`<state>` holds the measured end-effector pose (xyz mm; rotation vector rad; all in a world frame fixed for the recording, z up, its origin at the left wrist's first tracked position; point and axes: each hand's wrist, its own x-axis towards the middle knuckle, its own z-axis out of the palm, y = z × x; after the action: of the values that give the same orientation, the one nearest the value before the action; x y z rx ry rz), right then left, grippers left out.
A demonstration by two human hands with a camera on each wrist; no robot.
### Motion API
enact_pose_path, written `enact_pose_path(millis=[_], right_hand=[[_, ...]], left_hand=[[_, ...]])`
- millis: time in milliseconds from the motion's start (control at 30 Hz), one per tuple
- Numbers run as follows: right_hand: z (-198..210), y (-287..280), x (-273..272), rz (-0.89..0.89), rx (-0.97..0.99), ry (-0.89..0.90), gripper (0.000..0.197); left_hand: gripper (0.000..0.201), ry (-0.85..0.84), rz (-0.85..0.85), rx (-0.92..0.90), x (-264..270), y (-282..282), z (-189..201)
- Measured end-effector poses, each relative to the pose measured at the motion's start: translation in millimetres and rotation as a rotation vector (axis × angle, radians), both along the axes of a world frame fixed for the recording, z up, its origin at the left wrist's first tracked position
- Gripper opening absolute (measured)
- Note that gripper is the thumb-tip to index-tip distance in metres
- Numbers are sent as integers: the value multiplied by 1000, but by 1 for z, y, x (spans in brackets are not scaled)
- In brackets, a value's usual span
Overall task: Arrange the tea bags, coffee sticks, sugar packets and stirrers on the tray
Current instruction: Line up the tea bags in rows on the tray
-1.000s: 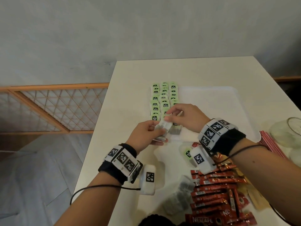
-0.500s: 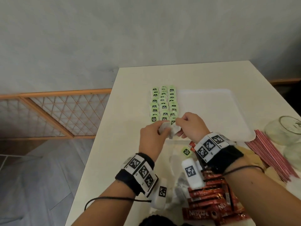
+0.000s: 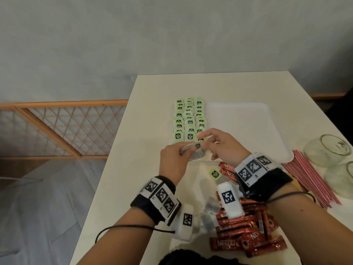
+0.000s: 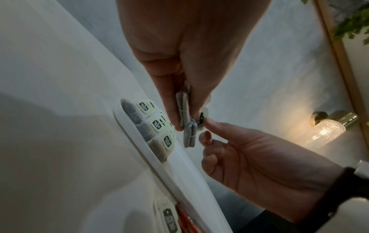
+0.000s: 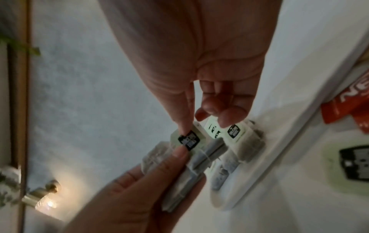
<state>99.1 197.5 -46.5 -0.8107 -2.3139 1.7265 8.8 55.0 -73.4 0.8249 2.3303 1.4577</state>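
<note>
- Left hand clamped on a small stack of tea bags, thumb on top, held above the near edge of the white tray.
- Right hand pinching the green tag of the top bag between thumb and forefinger; other fingers curled, holding nothing else.
- Risk: tag strings wound round the stack; peeling one bag off could drag a second out, or drop the lot onto the laid rows.
- Risk: right hand's curled fingers hang just above the nearest laid bags; a brush there would skew the third column.
- Risk: tug on tag alone may tear string from bag.
- Count, tray: three columns of green-tagged tea bags at 11 o'clock of the hands, roughly eight per column; exact number not resolvable.
- Count, table: one loose tagged bag at 5 o'clock, a few grey bags beside it.
- Nescafé coffee sticks: jumbled pile, a dozen or more.
- Red stirrers: one fanned bundle at 3 o'clock, uncountable.
- Glass jars: two.
- Sugar packets: none positively identified.
</note>
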Motion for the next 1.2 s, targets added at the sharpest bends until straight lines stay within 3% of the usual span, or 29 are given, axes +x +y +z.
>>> enact_pose_path(millis=[100, 267, 533, 667, 867, 1067, 1133, 1200], right_hand=[[-8, -1, -3, 21, 98, -11, 8], [-28, 1, -17, -39, 117, -104, 6], [-39, 4, -42, -29, 283, -156, 4], [-37, 3, -54, -19, 429, -200, 12], [-33, 8, -56, -77, 461, -178, 15], [-14, -2, -42, 27, 199, -5, 16], [-11, -2, -37, 25, 207, 20, 9], [-11, 0, -34, -27, 227, 30, 9]], left_hand=[[17, 4, -27, -30, -3, -1, -4], [26, -356, 7, 76, -14, -10, -2], [15, -427, 46, 34, -37, -23, -13], [14, -395, 70, 3, -48, -27, -21], [18, -386, -19, -14, -48, -28, -18], [20, -277, -95, -82, -37, -10, -5], [23, -204, -115, -119, -34, -3, 2], [25, -4, -74, -257, -30, 3, 6]])
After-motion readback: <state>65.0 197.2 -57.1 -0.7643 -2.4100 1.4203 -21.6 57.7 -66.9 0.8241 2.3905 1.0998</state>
